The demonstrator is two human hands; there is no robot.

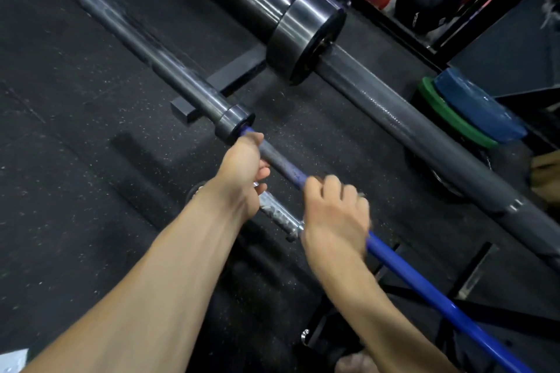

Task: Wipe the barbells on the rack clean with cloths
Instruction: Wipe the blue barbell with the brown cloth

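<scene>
Both hands, left [242,169] and right [336,212], grip blue barbell [424,288] (paint worn grey).

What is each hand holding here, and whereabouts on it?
Both hands grip the blue barbell on its shaft: the left hand just inside the collar, the right hand a little further in. No cloth is visible in either grip.

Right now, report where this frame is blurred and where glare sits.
Head view: motion blur smears the right hand and the blue barbell sleeve's far end; the left hand is sharper; glare streaks the thick barbell sleeve; wide-angle edges look soft.
</scene>
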